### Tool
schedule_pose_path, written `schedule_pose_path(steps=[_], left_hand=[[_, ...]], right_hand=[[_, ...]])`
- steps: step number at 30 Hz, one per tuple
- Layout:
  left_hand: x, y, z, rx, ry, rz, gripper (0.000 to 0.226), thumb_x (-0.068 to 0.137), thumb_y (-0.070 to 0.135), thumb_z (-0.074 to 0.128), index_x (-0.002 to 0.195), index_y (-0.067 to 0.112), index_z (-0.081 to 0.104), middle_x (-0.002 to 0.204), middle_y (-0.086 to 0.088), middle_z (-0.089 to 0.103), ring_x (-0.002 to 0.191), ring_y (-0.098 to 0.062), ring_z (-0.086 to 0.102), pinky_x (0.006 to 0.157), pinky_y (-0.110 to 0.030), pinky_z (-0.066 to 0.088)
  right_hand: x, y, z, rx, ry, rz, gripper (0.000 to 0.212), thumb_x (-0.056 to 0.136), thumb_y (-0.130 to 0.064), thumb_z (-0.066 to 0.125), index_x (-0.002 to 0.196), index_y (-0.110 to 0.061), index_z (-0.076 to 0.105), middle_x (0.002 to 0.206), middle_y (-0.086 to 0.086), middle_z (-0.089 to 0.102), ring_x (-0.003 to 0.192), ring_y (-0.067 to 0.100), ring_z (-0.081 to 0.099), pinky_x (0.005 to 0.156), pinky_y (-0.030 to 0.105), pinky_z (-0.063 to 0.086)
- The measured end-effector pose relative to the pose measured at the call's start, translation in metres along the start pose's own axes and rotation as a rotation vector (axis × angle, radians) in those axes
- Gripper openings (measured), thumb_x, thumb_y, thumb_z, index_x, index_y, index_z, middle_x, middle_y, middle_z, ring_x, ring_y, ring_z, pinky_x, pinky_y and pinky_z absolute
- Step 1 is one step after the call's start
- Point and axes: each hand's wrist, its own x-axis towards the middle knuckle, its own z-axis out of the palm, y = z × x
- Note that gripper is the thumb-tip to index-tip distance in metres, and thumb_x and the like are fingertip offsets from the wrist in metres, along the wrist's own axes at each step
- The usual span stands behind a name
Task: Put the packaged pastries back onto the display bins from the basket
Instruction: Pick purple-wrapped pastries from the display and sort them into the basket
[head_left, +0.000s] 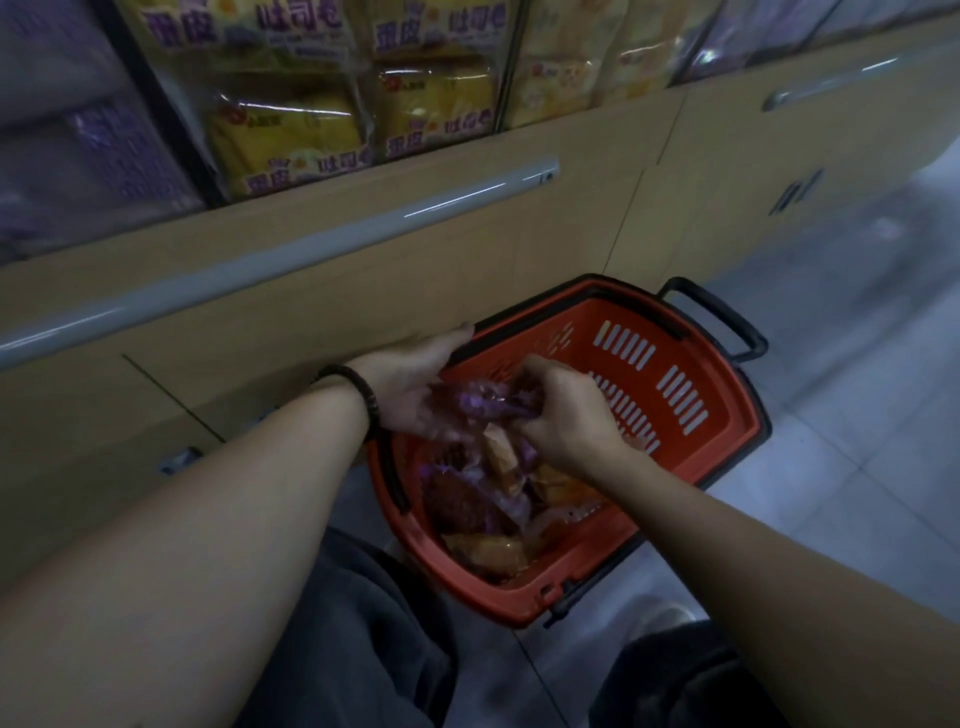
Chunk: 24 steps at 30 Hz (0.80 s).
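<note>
A red plastic basket (675, 374) with black handles stands on the floor against the cabinet. Several packaged pastries (483, 499), purple and orange, lie in its near half. Over the basket, my left hand (410, 384) is palm up under a purple pastry packet (480, 402), and my right hand (566, 410) pinches the same packet from the right. Above, the display bins (363, 98) hold yellow packets with purple print, with purple packets in the bin at the left (93, 145).
A beige cabinet front (467, 249) with a long grey rail (291, 244) runs below the bins. Grey tiled floor (857, 364) lies to the right of the basket. My knees in dark trousers (374, 639) are at the bottom.
</note>
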Motion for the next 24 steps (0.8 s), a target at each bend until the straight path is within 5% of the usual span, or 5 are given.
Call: schedule_pose_path(steps=[4, 7, 12, 16, 24], left_hand=[[0.006, -0.003, 0.004, 0.142, 0.03, 0.096, 0.011, 0.1, 0.018, 0.068, 0.092, 0.01, 0.069, 0.08, -0.006, 0.071, 0.065, -0.015, 0.068, 0.071, -0.029, 0.058], [0.012, -0.01, -0.002, 0.274, 0.119, 0.091, 0.011, 0.094, -0.01, 0.067, 0.095, 0.001, 0.069, 0.078, -0.014, 0.073, 0.071, -0.023, 0.072, 0.089, -0.046, 0.06], [0.003, -0.007, -0.008, 0.476, 0.201, 0.121, 0.023, 0.093, -0.013, 0.066, 0.1, 0.009, 0.066, 0.105, -0.018, 0.072, 0.096, -0.033, 0.071, 0.082, -0.048, 0.062], [0.007, -0.009, -0.018, 0.493, 0.191, 0.099, 0.04, 0.092, -0.011, 0.066, 0.121, 0.016, 0.064, 0.126, -0.014, 0.07, 0.12, -0.034, 0.064, 0.106, -0.058, 0.051], [0.011, -0.009, -0.026, 0.384, 0.178, 0.164, 0.048, 0.095, -0.016, 0.052, 0.114, 0.027, 0.06, 0.115, -0.014, 0.064, 0.088, -0.034, 0.066, 0.077, -0.057, 0.057]], right_hand=[[-0.011, 0.017, 0.012, 0.044, -0.118, -0.113, 0.044, 0.07, -0.048, 0.075, 0.106, -0.027, 0.063, 0.105, -0.002, 0.065, 0.097, 0.019, 0.065, 0.082, 0.039, 0.055], [-0.013, 0.03, 0.025, 0.142, -0.23, -0.034, 0.035, 0.078, -0.033, 0.073, 0.111, -0.026, 0.067, 0.11, -0.004, 0.071, 0.104, 0.016, 0.068, 0.09, 0.036, 0.056], [0.019, 0.05, 0.048, 0.106, -0.243, 0.303, 0.055, 0.088, -0.042, 0.071, 0.137, -0.023, 0.054, 0.134, 0.012, 0.062, 0.123, 0.032, 0.061, 0.101, 0.036, 0.052], [0.056, 0.087, 0.088, -0.263, -0.5, 0.317, 0.09, 0.084, -0.064, 0.048, 0.162, -0.044, 0.008, 0.17, 0.018, 0.015, 0.154, 0.048, 0.015, 0.124, 0.052, 0.021], [0.054, 0.078, 0.118, -0.401, -0.482, 0.135, 0.1, 0.069, -0.062, 0.023, 0.161, -0.025, 0.022, 0.154, 0.021, 0.047, 0.141, 0.045, 0.039, 0.119, 0.063, 0.021]])
